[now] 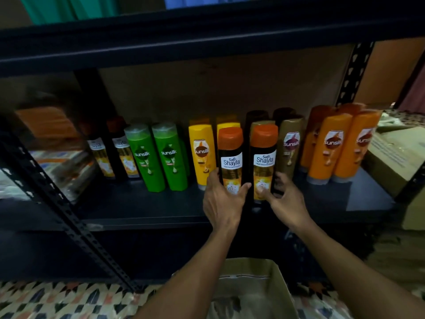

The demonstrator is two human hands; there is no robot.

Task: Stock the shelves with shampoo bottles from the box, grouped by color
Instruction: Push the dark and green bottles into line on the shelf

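Black with an orange cap, the left Shayla bottle [230,157] is standing upright in the left hand [222,201], with fingers and thumb wrapping round its lower part. The right Shayla bottle [264,157], of the same kind, is standing upright just beside it. The right hand [288,200] is gripping it low, thumb lying on the front label. Both bottles are sitting at the front of the dark shelf board [138,203]; I cannot tell whether their bases are touching it.

Behind them, rows are running left to right:
- two more Shayla bottles [122,155]
- green Sunsilk bottles [147,157]
- yellow Sunsilk bottles [201,153]
- brown Sunsilk bottles [291,143]
- orange Sunsilk bottles [328,146]

An open cardboard box [276,284] is sitting below, between the forearms, on a patterned mat [69,300]. Another carton [395,153] is resting at the shelf's right end.
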